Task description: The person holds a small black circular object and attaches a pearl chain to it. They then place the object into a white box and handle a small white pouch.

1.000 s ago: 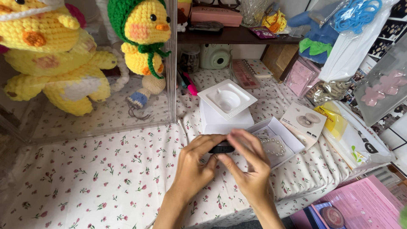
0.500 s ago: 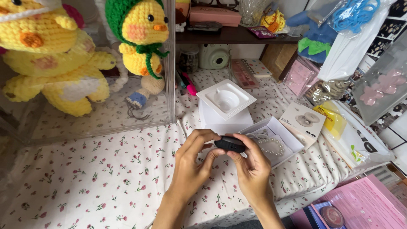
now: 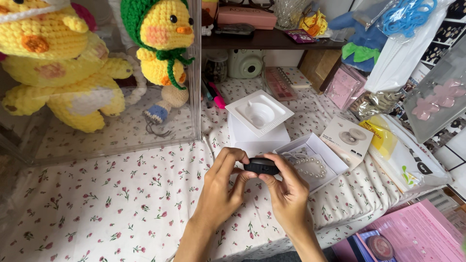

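Note:
A small black rounded case (image 3: 261, 166) is held between both hands above the flower-print cloth (image 3: 121, 208). My left hand (image 3: 221, 189) grips its left end with thumb and fingers. My right hand (image 3: 289, 191) pinches its right end. Just behind the hands lies an open white box (image 3: 335, 160) with a pearl bracelet (image 3: 310, 167) inside. A white moulded insert tray (image 3: 259, 112) rests on a white box further back.
A clear acrylic case (image 3: 196, 73) at the left holds yellow crocheted duck toys (image 3: 162, 41). A white box lid (image 3: 347, 137), plastic bags (image 3: 398, 155), a pink booklet (image 3: 412, 237) and a mint instant camera (image 3: 245, 63) surround the work spot.
The hands have lifted the black case slightly and shifted their grip; it now sits more level between the fingertips. Everything else stays put.

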